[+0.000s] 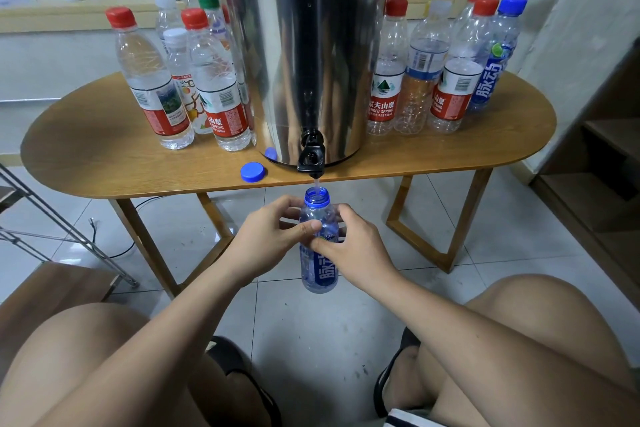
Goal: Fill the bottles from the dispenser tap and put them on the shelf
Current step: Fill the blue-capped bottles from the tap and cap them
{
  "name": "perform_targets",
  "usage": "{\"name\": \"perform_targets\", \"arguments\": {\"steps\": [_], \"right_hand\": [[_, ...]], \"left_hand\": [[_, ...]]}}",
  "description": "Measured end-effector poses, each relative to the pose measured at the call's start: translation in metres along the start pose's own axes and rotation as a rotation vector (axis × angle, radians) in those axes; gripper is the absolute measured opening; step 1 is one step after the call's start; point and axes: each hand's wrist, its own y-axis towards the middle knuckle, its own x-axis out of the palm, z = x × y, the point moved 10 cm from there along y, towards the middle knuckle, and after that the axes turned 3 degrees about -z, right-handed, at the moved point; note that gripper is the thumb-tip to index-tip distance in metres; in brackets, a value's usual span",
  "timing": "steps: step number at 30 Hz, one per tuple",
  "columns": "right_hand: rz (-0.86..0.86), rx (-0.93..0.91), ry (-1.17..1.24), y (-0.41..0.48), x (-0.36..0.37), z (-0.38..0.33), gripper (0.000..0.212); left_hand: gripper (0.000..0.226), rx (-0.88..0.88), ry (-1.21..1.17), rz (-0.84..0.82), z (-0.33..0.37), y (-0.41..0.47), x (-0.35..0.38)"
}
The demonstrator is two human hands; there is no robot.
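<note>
While the left hand and the right hand both grip the one uncapped blue bottle upright under the tap of the dispenser (water runs into its neck), one blue cap lies on the table, with six capped bottles right of the dispenser and at least six others left.

Arms and legs bare. Black sandals on both feet. A sliver of shorts, striped dark and white.
</note>
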Motion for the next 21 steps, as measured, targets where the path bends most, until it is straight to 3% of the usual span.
{"name": "perform_targets", "arguments": {"steps": [21], "right_hand": [[0.0,0.0,-0.002,0.001,0.0004,0.0015,0.058]], "left_hand": [[0.043,0.002,0.036,-0.01,0.0006,0.0004,0.0009]]}}
